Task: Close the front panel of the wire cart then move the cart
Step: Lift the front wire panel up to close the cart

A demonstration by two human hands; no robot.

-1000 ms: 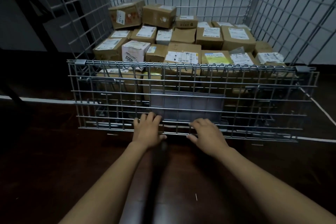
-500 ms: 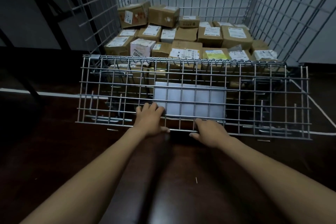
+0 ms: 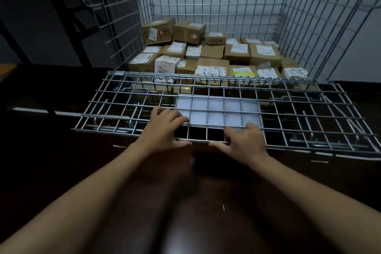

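The left hand (image 3: 162,130) and right hand (image 3: 243,142) curl their fingers over the near edge of the front panel (image 3: 288,109), which tilts outward from the wire cart (image 3: 226,6) holding cardboard boxes (image 3: 206,57).

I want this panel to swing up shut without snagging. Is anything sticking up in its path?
Nothing visible does. Both the left hand and right hand grip the front panel at its near edge, and the boxes sit behind the hinge line, below the cart rim.
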